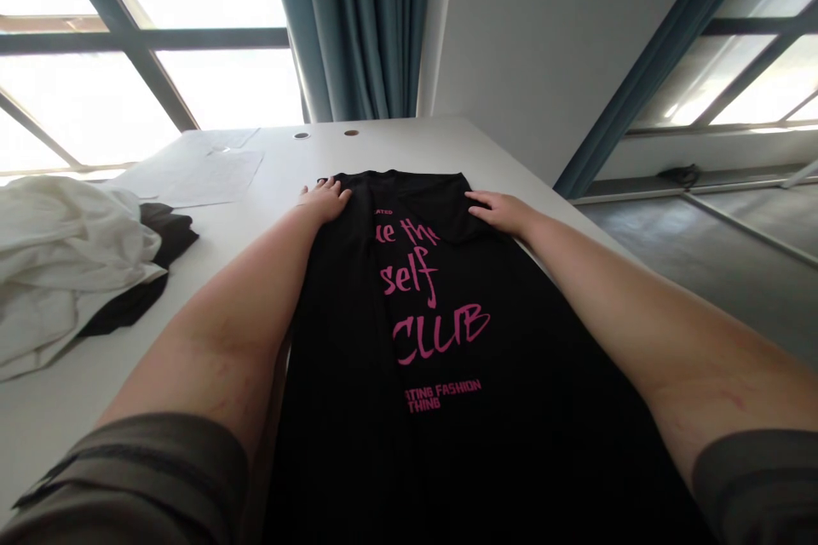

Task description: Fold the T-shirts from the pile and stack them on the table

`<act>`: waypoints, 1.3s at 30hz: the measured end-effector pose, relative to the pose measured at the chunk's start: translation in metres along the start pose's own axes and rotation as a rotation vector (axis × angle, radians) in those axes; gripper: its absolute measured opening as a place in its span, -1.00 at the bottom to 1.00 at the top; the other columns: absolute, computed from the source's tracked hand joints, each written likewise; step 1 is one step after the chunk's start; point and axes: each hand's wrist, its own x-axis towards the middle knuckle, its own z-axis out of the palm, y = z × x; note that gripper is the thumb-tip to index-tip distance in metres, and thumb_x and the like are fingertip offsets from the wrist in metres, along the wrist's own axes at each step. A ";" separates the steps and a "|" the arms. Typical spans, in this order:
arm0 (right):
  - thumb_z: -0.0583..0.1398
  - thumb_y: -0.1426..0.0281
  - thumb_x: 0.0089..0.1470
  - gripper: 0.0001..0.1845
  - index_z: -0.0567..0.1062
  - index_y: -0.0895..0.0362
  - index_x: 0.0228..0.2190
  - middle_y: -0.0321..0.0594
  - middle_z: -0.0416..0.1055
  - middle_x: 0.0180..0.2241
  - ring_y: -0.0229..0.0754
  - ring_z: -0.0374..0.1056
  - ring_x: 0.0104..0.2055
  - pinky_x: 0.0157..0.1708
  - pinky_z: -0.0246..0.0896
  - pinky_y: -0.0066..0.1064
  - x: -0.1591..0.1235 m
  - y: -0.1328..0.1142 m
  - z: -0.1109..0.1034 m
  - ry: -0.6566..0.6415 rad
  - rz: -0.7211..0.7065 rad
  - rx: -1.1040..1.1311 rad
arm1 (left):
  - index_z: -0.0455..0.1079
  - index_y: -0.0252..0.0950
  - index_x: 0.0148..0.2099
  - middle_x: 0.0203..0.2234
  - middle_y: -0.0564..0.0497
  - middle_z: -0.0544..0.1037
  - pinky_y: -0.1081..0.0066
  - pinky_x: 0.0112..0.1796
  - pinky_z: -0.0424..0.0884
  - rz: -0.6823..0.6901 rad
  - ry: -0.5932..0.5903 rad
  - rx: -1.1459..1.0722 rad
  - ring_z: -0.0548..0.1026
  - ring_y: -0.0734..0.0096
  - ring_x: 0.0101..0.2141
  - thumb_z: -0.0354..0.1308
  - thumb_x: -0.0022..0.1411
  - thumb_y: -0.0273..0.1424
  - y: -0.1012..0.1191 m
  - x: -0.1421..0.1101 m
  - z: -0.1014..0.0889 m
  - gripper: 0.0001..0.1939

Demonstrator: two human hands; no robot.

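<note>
A black T-shirt [511,375] with pink lettering lies on the white table in front of me. Its left side is folded inward over part of the print, and a flap at the far right corner, seemingly a sleeve, also lies over the lettering. My left hand [325,199] rests on the far left corner of the shirt, fingers spread on the cloth. At the far right corner, my right hand [502,213] touches the folded flap with its fingers stretched out. Neither hand grasps a fold that I can see.
On the left of the white table [287,155] lies a heap of white cloth [70,264], with black cloth [169,238] partly under it. Thin paper sheets [210,174] lie behind the heap. A blue curtain [361,25] hangs beyond the far edge, between window and wall.
</note>
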 end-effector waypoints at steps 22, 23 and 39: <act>0.13 0.17 0.40 -0.54 0.60 0.09 0.16 -0.18 0.48 0.13 -0.03 0.40 0.21 0.37 0.20 -0.15 -0.057 -0.022 -0.019 0.082 0.068 0.348 | -0.10 -0.24 0.59 0.56 -0.12 -0.20 -0.16 0.48 -0.08 0.031 -0.169 -0.026 -0.15 0.00 0.54 -0.35 0.50 0.03 0.085 -0.104 -0.021 -0.22; 0.12 0.15 0.40 -0.52 0.60 0.10 0.15 -0.17 0.48 0.13 -0.03 0.40 0.21 0.37 0.20 -0.15 -0.067 -0.023 -0.020 0.084 0.059 0.389 | -0.10 -0.21 0.59 0.56 -0.10 -0.19 -0.14 0.49 -0.07 0.046 -0.173 -0.030 -0.15 0.02 0.54 -0.34 0.50 0.05 0.091 -0.119 -0.021 -0.22; 0.25 0.28 0.28 -0.61 0.52 0.15 0.09 -0.15 0.48 -0.28 -0.33 0.33 -0.46 -0.58 0.21 -0.63 -0.181 -0.070 -0.047 -0.197 0.374 0.911 | -0.07 -0.15 0.59 0.53 -0.14 -0.13 -0.15 0.49 -0.01 0.227 -0.169 0.026 -0.13 0.00 0.53 -0.22 0.51 0.04 0.141 -0.324 -0.028 -0.25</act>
